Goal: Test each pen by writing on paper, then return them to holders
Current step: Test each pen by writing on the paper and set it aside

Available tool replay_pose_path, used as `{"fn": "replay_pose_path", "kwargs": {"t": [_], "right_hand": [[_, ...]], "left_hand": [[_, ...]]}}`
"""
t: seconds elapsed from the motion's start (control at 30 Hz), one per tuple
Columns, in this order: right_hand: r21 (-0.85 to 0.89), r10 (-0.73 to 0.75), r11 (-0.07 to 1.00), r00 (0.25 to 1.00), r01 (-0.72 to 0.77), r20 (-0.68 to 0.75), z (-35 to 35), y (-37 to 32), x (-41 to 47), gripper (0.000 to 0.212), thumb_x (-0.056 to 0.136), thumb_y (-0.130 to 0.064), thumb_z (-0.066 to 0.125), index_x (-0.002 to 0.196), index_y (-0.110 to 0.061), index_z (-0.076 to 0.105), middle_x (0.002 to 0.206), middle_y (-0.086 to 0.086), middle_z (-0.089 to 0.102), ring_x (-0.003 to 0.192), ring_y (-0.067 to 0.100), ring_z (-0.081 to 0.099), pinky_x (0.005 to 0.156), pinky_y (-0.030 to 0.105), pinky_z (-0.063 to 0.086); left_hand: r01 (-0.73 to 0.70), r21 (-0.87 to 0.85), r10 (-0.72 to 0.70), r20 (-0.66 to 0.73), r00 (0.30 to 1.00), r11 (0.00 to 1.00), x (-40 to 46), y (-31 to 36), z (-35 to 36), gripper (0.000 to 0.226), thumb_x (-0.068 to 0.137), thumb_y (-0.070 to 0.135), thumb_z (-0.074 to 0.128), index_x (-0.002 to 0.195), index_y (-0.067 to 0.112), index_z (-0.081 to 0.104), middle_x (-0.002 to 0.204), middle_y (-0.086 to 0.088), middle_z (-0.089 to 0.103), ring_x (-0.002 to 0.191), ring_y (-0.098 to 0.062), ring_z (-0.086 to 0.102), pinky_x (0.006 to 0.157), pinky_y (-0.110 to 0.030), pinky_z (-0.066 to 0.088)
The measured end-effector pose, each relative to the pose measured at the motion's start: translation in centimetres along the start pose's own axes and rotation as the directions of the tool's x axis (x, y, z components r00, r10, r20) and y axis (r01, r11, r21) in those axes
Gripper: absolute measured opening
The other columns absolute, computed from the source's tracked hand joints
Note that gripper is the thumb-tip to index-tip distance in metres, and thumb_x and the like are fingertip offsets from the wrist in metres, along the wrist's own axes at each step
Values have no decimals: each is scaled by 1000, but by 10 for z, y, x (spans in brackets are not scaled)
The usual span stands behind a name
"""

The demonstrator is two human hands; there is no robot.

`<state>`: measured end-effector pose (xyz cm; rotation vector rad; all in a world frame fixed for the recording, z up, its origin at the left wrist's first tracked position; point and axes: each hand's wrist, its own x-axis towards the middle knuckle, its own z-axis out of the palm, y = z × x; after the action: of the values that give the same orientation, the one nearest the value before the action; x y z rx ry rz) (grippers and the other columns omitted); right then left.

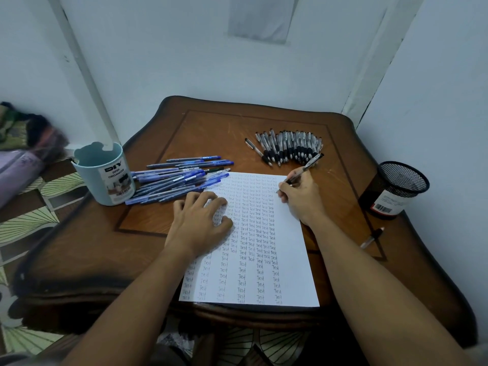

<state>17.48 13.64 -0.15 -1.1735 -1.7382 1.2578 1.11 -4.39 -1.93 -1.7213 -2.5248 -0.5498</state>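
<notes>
The right hand pinches a black-gripped clear pen, its tip apparently touching the paper's upper right edge. The left hand presses spread fingers on the sheet, which is filled with columns of "Test". Blue pens lie beside a teal holder; black pens lie near a mesh holder.

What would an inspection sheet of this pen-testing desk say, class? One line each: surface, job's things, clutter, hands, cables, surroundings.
Surface: wooden table, scratched.
Job's things: paper covered in "Test"; blue pens piled left; black pens rowed behind; blue organizer and mesh holder hold no visible pens.
Clutter: stray pen near right edge.
Hands: left hand presses paper; right hand grips pen, tip on paper.
Cables: nothing seen.
Surroundings: white walls; fabric bundle left.
</notes>
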Motion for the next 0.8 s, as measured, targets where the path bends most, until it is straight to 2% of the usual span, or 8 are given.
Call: {"fn": "replay_pose_path", "kwargs": {"t": [0.17, 0.3, 0.43, 0.53, 0.63, 0.7, 0.8], "right_hand": [[82, -1, 997, 1000, 3, -24, -3, 1, 0, 17, 95, 1, 60, 101, -12, 50, 99, 26, 65, 70, 18, 61, 60, 25, 54], [16, -23, 1000, 1000, 23, -3, -1, 2, 0, 17, 96, -1, 60, 103, -13, 50, 100, 23, 64, 71, 17, 62, 58, 20, 53], [97, 5, 995, 1000, -4, -11, -3, 1, 0, 17, 95, 0, 61, 99, -13, 50, 97, 25, 66, 69, 18, 61, 57, 23, 52], [59, 0, 998, 1000, 0, -3, -1, 1, 0, 17, 96, -1, 59, 100, -15, 50, 95, 19, 64, 71, 16, 60, 56, 20, 50], [188, 27, 982, 999, -24, -17, -3, 4, 3, 16, 97, -2, 57, 95, -15, 49, 86, 18, 62, 67, 19, 60, 56, 28, 50], [297, 63, 953, 998, -55, -17, -6, 3, 5, 8, 100, -12, 57, 96, -10, 50, 81, 16, 62, 63, 21, 62, 56, 32, 51], [411, 146, 904, 989, -121, -29, -5, -1, 6, 32, 104, -34, 49, 91, -5, 54, 78, 18, 66, 61, 25, 65, 56, 33, 53]], "left_hand": [[3, -7, -3, -4, 1000, 1000, 0, -1, 0, 56, 83, 58, 27, 126, 37, 54, 127, 20, 44, 120, -8, 29, 95, -34, 17], [8, -9, -8, -6, 1000, 1000, 0, 0, 1, 55, 82, 58, 27, 125, 37, 55, 126, 21, 44, 120, -7, 29, 96, -35, 18], [2, -11, -2, -3, 1000, 1000, 0, 0, 0, 55, 83, 58, 26, 125, 38, 54, 126, 21, 43, 120, -7, 28, 96, -34, 17], [4, -9, -4, -4, 1000, 1000, 0, 0, 0, 54, 83, 58, 28, 126, 37, 54, 126, 21, 43, 120, -7, 28, 95, -34, 16], [0, -11, 0, -6, 1000, 1000, -1, 0, 1, 52, 83, 57, 30, 125, 37, 54, 125, 21, 43, 119, -7, 28, 92, -31, 14], [0, -3, 0, -10, 1000, 1000, 0, -1, 1, 51, 84, 56, 31, 125, 37, 54, 125, 22, 43, 119, -7, 28, 91, -30, 13], [3, 4, -3, -9, 1000, 1000, 0, -1, 1, 50, 84, 56, 32, 125, 37, 54, 125, 22, 43, 119, -7, 29, 92, -31, 14]]}}
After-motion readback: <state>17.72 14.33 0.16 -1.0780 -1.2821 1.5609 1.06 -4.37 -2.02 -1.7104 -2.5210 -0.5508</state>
